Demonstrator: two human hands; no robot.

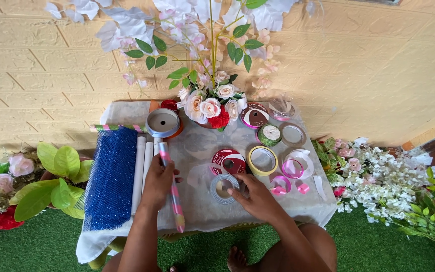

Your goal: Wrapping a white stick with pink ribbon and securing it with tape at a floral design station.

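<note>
My left hand (158, 182) grips a long roll of striped pink, green and white wrapping paper (176, 209) that lies lengthwise on the small cloth-covered table (197, 214). My right hand (256, 200) rests on the table with its fingertips on a silver glitter ribbon spool (221, 188). A red ribbon spool (228, 160) lies just behind that, and a yellow one (263, 160) sits to its right.
Blue glitter mesh (111, 176) and white paper rolls (140, 171) lie at the table's left. Pink ribbon coils (292, 168), a green spool (269, 134) and a flower arrangement (210, 103) fill the back and right. Artificial flowers (383, 176) and leafy plants (56, 176) flank the table on green turf.
</note>
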